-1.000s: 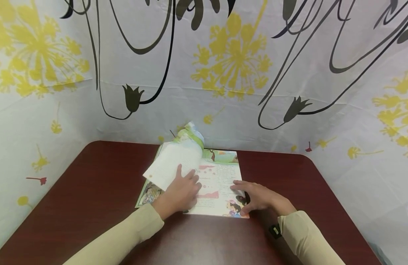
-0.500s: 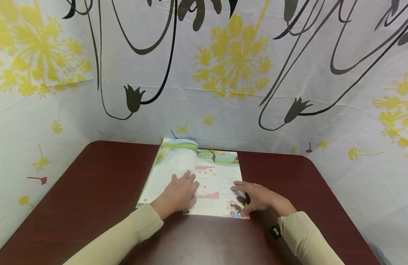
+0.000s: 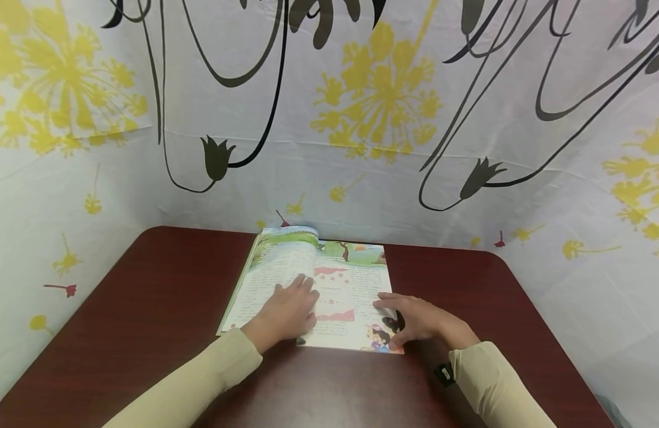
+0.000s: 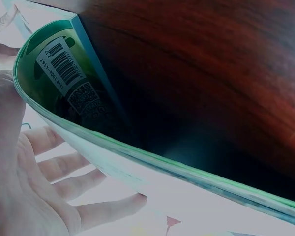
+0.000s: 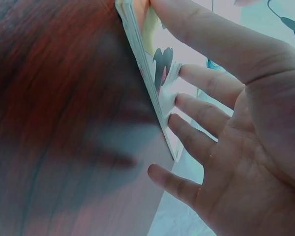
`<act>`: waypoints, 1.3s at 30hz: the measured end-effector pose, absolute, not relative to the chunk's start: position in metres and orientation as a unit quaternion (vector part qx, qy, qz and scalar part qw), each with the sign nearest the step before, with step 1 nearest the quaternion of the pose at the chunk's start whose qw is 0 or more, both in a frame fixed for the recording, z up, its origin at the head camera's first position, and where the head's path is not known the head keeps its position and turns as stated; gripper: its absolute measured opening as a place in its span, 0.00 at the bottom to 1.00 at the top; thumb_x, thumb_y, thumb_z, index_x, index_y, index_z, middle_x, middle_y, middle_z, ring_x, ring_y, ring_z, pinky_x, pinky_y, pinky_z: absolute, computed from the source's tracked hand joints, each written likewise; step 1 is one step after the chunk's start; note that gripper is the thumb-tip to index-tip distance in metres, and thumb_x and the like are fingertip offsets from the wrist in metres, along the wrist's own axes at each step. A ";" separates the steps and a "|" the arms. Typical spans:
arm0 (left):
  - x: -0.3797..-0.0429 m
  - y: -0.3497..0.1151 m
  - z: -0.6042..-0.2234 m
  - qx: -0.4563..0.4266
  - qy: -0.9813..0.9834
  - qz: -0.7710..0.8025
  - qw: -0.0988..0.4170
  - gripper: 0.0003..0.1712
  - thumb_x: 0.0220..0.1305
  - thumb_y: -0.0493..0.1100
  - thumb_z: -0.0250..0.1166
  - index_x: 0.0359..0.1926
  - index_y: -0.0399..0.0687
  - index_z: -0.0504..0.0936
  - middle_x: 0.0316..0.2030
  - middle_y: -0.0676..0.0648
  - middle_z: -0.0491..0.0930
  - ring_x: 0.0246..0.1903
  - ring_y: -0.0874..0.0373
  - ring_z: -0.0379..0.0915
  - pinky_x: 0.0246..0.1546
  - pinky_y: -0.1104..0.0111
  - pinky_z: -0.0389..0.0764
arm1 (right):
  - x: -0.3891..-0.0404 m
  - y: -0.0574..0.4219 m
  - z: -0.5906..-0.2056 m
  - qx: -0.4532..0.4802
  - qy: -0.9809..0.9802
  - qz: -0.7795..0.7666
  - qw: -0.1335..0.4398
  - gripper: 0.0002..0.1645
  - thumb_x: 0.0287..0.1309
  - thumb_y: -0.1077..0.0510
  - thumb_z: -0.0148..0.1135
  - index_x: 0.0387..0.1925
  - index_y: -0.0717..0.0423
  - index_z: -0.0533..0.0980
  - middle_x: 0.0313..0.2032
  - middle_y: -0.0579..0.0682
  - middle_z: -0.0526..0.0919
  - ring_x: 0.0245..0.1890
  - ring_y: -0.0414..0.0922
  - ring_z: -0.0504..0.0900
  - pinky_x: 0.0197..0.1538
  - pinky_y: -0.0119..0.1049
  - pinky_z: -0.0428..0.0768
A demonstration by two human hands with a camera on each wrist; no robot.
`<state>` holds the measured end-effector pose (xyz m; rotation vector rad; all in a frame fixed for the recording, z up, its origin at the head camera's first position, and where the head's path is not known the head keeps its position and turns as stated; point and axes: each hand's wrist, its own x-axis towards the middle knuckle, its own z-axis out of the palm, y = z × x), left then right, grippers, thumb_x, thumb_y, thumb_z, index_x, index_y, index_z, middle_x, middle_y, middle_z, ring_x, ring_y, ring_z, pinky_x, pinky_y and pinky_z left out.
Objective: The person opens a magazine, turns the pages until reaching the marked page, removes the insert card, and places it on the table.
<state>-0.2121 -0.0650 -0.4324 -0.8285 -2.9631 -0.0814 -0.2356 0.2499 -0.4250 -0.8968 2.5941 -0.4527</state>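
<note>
An illustrated book (image 3: 335,333) lies open on the table, both pages showing text and coloured pictures. My left hand (image 3: 286,312) rests with extended fingers on the left page beside the fold. In the left wrist view that side of the book (image 4: 187,182) bows up, and a barcode label (image 4: 64,66) shows on the cover's green underside. At the lower right corner of the right page my right hand (image 3: 423,321) touches the paper with spread fingers and thumb. The right wrist view has those fingers (image 5: 201,83) against the page near the book's edge.
The dark red-brown table (image 3: 147,309) has rounded far corners. Behind and beside it hangs a pale cloth (image 3: 265,196) printed with yellow flowers and dark curling stems. A dark band with a small tag (image 3: 444,374) sits at the right sleeve cuff.
The raised, curling page on the left has come down flat over the left side. My left hand has shifted slightly left. The right hand stays in place.
</note>
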 end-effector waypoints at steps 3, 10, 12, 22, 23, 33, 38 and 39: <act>-0.212 -0.066 -0.433 -0.271 -0.961 -0.030 0.036 0.20 0.64 0.48 0.61 0.52 0.42 0.80 0.63 0.39 0.72 0.66 0.43 0.63 0.50 0.39 0.75 | -0.237 0.247 -0.424 -0.310 0.921 -0.158 0.175 0.50 0.46 0.43 0.78 0.68 0.57 0.70 0.70 0.59 0.66 0.68 0.60 0.65 0.61 0.60 0.70; -0.214 -0.067 -0.436 -0.273 -0.961 -0.038 0.035 0.20 0.64 0.48 0.61 0.52 0.42 0.80 0.63 0.39 0.71 0.67 0.42 0.63 0.50 0.38 0.75 | -0.246 0.230 -0.423 -0.281 0.940 -0.157 0.117 0.42 0.55 0.41 0.71 0.66 0.60 0.71 0.60 0.56 0.77 0.59 0.55 0.75 0.58 0.54 0.75; -0.214 -0.067 -0.436 -0.275 -0.960 -0.039 0.033 0.20 0.64 0.48 0.61 0.52 0.42 0.80 0.63 0.39 0.71 0.66 0.42 0.63 0.49 0.38 0.75 | -0.251 0.224 -0.424 -0.281 0.942 -0.152 0.099 0.42 0.58 0.43 0.69 0.67 0.61 0.70 0.63 0.57 0.75 0.63 0.56 0.73 0.62 0.55 0.72; -0.215 -0.069 -0.437 -0.278 -0.959 -0.039 0.047 0.18 0.63 0.48 0.62 0.50 0.43 0.80 0.58 0.40 0.73 0.61 0.45 0.67 0.43 0.43 0.78 | -0.281 0.186 -0.435 -0.273 0.941 -0.189 0.070 0.43 0.62 0.46 0.67 0.71 0.63 0.65 0.66 0.61 0.71 0.67 0.58 0.68 0.65 0.56 0.68; -0.215 -0.069 -0.437 -0.279 -0.958 -0.041 0.047 0.18 0.63 0.48 0.62 0.50 0.43 0.80 0.58 0.40 0.73 0.61 0.45 0.67 0.43 0.43 0.78 | -0.283 0.182 -0.436 -0.269 0.941 -0.193 0.073 0.44 0.61 0.46 0.68 0.71 0.62 0.64 0.67 0.61 0.70 0.68 0.58 0.67 0.65 0.56 0.68; -0.214 -0.070 -0.436 -0.276 -0.959 -0.044 0.036 0.20 0.65 0.49 0.61 0.53 0.43 0.79 0.61 0.40 0.71 0.63 0.44 0.65 0.46 0.41 0.78 | -0.293 0.161 -0.441 -0.241 0.947 -0.185 0.106 0.57 0.45 0.38 0.77 0.73 0.53 0.63 0.71 0.59 0.65 0.70 0.58 0.64 0.66 0.57 0.66; -0.216 -0.071 -0.439 -0.277 -0.959 -0.040 0.039 0.20 0.65 0.49 0.61 0.54 0.44 0.79 0.62 0.40 0.71 0.64 0.44 0.64 0.46 0.42 0.78 | -0.295 0.156 -0.442 -0.253 0.947 -0.167 0.106 0.57 0.44 0.40 0.79 0.73 0.53 0.64 0.71 0.56 0.66 0.71 0.56 0.63 0.68 0.58 0.63; -0.216 -0.071 -0.439 -0.278 -0.959 -0.040 0.040 0.20 0.65 0.49 0.61 0.53 0.44 0.79 0.62 0.40 0.71 0.64 0.44 0.64 0.46 0.42 0.78 | -0.295 0.155 -0.442 -0.254 0.947 -0.166 0.108 0.56 0.44 0.41 0.79 0.73 0.52 0.64 0.70 0.54 0.67 0.71 0.55 0.64 0.69 0.56 0.63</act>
